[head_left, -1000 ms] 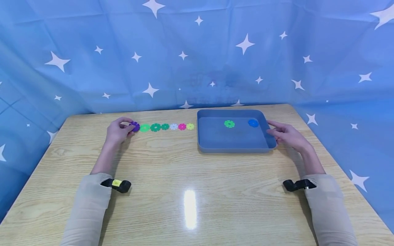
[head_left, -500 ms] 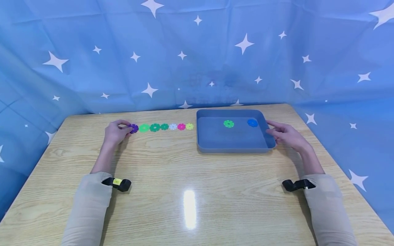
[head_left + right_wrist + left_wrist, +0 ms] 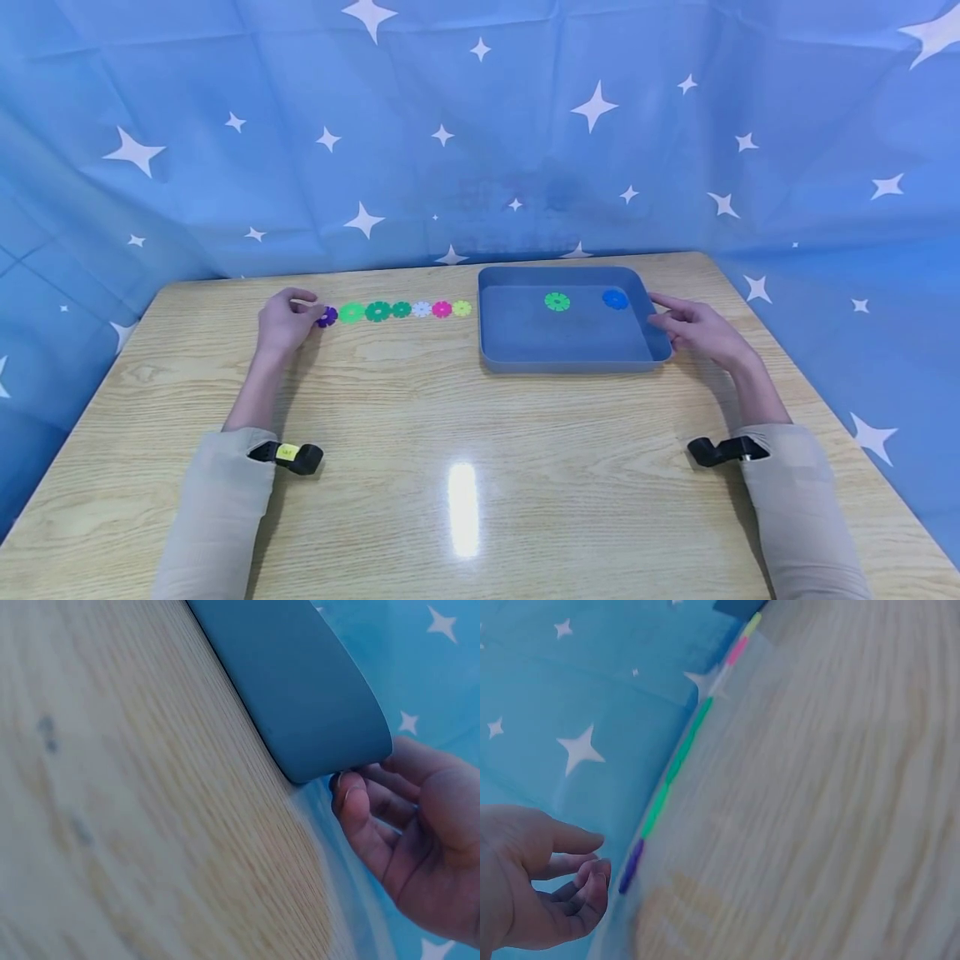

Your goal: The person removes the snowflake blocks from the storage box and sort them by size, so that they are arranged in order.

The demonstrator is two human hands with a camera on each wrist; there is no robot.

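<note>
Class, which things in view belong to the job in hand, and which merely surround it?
Likely part of the job:
purple disc, beside the left hand
six other discs in its row
blue tray, touched by the right hand
green disc and blue disc inside it

Surroundings:
wooden table
starry backdrop
black wrist cameras

A star-printed blue curtain (image 3: 420,75) hangs behind the wooden table (image 3: 375,483).

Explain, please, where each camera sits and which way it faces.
Head: worn on the head, facing forward and down over the table, tray and curtain; left hand, right hand and sleeves show.
Left wrist: worn there, looking along the disc row; left hand shows.
Right wrist: worn there, looking at the tray's side; right hand shows.
Shared: head and left-wrist views both show the purple disc.
</note>
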